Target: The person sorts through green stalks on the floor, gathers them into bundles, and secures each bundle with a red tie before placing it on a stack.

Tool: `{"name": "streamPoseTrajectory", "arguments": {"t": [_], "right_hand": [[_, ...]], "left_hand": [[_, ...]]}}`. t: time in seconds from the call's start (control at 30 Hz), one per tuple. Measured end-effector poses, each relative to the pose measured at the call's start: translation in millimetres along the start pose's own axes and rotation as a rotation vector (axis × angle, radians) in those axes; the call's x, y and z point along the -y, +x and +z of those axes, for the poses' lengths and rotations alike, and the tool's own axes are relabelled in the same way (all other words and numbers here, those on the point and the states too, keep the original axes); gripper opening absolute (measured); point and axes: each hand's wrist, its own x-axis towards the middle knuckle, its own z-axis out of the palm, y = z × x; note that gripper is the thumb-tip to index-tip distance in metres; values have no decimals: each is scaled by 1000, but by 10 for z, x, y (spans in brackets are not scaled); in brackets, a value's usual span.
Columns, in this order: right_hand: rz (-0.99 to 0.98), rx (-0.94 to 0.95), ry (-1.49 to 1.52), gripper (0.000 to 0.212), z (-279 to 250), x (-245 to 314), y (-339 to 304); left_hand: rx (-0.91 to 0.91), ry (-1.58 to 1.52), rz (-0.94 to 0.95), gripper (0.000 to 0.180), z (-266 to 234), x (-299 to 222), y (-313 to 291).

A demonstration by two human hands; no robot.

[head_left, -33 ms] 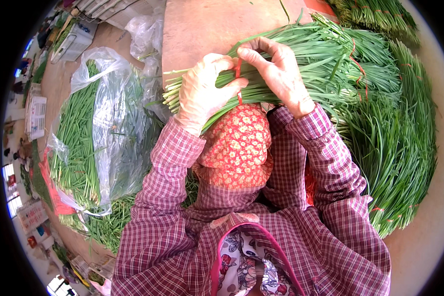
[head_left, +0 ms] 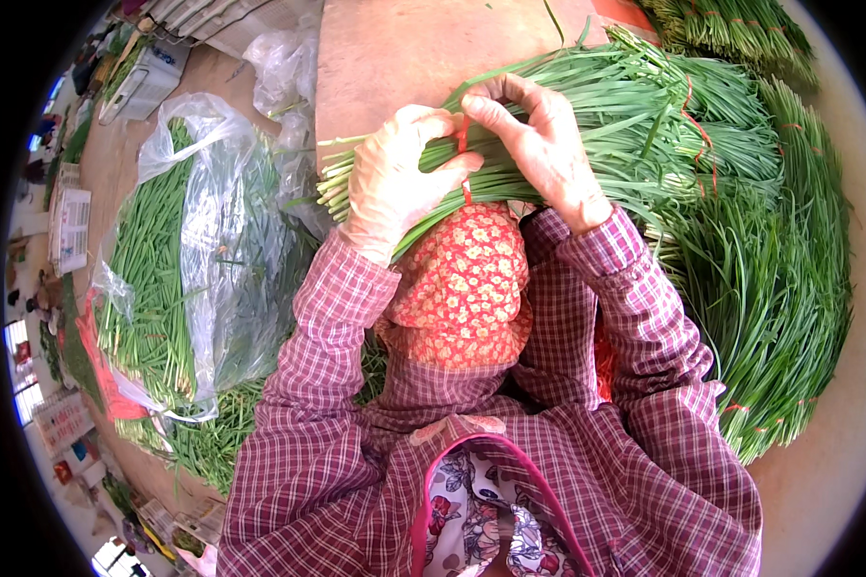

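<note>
A bunch of garlic chives [head_left: 431, 188] lies across my lap, its pale cut ends [head_left: 337, 188] pointing left and its green leaves reaching right. My left hand [head_left: 394, 173] is closed round the stem part, thumb and fingers close beside a thin red tie [head_left: 464, 137]. That tie goes over the bunch, and a piece of it shows at the near side too. My right hand [head_left: 541, 139] pinches the tie's upper part between thumb and forefinger. Whether the tie is knotted I cannot tell.
More chive bunches with red ties [head_left: 775, 288] are piled at the right and far right [head_left: 731, 34]. A clear plastic bag [head_left: 216, 260] of chives stands left, with loose chives [head_left: 212, 442] below it. A brown board [head_left: 394, 58] lies ahead. Crates [head_left: 149, 82] stand far left.
</note>
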Motion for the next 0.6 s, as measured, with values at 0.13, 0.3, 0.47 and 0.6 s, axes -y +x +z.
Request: {"name": "streamPoseTrajectory", "arguments": {"t": [0.13,0.3,0.47,0.6], "right_hand": [[-160,-85,-103,22,22,55,-101],[-274,-95,-226,19,-18,198,-228],[-120,-142,-176,25,-145,34,-157],[-244,-36,-466,25,-89,92,-210]], "left_hand": [[92,2,-31,52,-107,-122,38],[150,-17,-82,59,-94,-132,-6],[136,67,19,62,-80,-131,11],[111,50,37,61,-45,-52,-16]]}}
